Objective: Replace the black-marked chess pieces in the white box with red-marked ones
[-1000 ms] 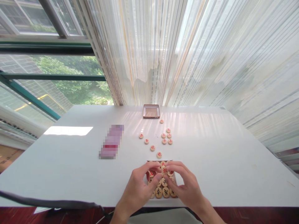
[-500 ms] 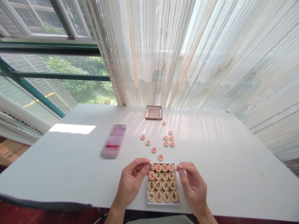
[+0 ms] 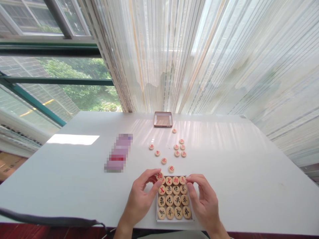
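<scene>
My left hand pinches a round wooden Chinese chess piece with a red character between thumb and fingers. It is held over the back left corner of a shallow box, partly covering a piece there. Rows of chess pieces lie in the box, red-marked ones at the back and black-marked ones in front. Beside the box's back right corner is my right hand, thumb and forefinger slightly apart. Its fingertips are at the edge of a red-marked piece; whether they touch it I cannot tell.
Beyond the box, several loose red-marked pieces lie on the white table, with one piece close to its back edge. A box lid rests near the curtain. To the left lies a blurred purple item.
The chess piece in my left hand has turned from edge-on to show its red face. My right hand's fingertips have moved slightly left, closer to the box's corner piece. The view has shifted slightly.
</scene>
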Available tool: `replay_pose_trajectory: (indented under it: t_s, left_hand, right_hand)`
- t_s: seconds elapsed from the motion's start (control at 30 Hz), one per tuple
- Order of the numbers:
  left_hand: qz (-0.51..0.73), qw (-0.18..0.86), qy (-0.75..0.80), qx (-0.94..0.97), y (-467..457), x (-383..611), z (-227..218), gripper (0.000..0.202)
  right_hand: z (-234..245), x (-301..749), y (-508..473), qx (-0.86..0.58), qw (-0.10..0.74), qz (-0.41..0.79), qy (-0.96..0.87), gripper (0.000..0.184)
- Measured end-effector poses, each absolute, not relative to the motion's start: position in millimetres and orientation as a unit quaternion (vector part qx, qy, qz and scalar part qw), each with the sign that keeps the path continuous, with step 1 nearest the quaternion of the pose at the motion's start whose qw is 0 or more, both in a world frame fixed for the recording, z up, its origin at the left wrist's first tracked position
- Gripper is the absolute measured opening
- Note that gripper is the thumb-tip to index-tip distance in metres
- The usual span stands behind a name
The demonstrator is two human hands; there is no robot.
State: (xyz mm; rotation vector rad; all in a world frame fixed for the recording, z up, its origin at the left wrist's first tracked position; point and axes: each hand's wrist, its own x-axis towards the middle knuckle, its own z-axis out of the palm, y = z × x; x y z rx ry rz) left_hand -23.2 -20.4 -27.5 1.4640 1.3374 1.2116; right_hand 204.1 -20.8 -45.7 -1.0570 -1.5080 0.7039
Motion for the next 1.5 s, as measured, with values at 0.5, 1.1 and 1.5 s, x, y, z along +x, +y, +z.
replay_pose_trajectory:
  t_s: [0.5, 1.1, 1.5]
  left_hand:
    - [0.425, 0.371, 0.441, 0.698, -32, -10, -7, 0.025]
    - [0.246, 0.303, 0.498, 0.775, -56, -48, -16, 0.108]
    - [0.225, 0.309, 0.521, 0.763, -48, -37, -14, 0.102]
  right_hand:
    - [-15, 193, -24, -0.385, 0.488, 0.401, -0.673, 0.021]
    - [-40, 229, -20, -0.446, 0.512, 0.408, -0.611, 0.024]
    - [-41, 231, -26, -0.508, 0.478, 0.402, -0.593, 0.021]
